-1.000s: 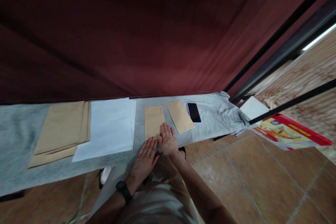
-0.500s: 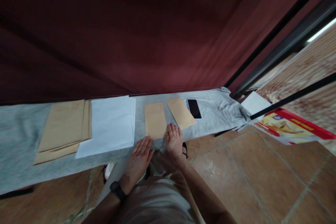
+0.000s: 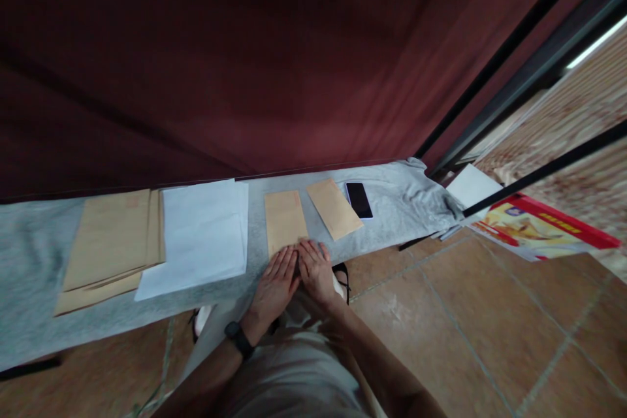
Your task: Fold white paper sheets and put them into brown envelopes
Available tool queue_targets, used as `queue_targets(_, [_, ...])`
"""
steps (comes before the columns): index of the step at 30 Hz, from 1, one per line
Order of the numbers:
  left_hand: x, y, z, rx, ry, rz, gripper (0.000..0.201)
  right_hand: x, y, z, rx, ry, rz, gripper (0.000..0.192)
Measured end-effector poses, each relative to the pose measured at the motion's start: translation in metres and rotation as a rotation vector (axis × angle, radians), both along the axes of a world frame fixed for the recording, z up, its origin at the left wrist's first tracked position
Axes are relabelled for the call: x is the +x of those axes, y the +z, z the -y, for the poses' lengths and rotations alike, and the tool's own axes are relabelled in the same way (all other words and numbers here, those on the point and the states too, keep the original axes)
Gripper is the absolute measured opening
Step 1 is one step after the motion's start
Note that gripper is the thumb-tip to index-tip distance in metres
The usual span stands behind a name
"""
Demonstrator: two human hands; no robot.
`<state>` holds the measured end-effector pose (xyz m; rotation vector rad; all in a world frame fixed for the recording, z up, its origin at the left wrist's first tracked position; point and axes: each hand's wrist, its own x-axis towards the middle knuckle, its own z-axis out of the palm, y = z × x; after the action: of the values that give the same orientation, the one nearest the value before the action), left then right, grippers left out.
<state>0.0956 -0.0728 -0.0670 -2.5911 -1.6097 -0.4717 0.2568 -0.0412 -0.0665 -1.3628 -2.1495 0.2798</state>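
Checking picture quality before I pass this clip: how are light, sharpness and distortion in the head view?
Head view: dim and warm overall; the dark red curtain swallows the upper half. Wide-angle bending curves the grey cloth-covered table. Soft throughout, print on the small brown envelope unreadable. Left hand and right hand show clearly; a bright strip at the right edge glares.

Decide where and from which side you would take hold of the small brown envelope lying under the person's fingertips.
Grip the small brown envelope at its near short edge, coming from the table's front: it lies flat, lengthwise away, and both the left hand and right hand rest there.
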Motion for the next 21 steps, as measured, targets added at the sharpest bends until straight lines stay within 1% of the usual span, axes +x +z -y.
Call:
queue_targets(2, [-0.007,0.0,0.003,0.004,0.012,-0.006,0.06,-0.002,0.002,0.006,-0.011,0.061,0.015,0.044])
queue_targets(5, [-0.016,0.0,0.009,0.016,0.045,0.002,0.057,-0.001,0.005,0.011,-0.013,0.072,0.017,0.045])
queue_targets(9, [-0.024,0.0,0.016,0.014,0.097,0.019,0.059,0.008,0.003,0.013,0.023,0.042,0.014,0.047])
queue_targets(12, [-0.029,0.003,0.018,0.013,0.115,0.027,0.059,0.014,-0.001,0.013,0.038,-0.022,0.014,0.046])
queue_targets(16, [-0.03,0.013,0.011,0.001,0.143,0.041,0.049,0.013,-0.003,0.013,0.029,-0.11,-0.024,0.046])
queue_targets(21, [-0.02,0.03,-0.009,-0.048,0.157,0.0,0.037,0.0,0.0,0.006,-0.05,-0.172,-0.096,0.045])
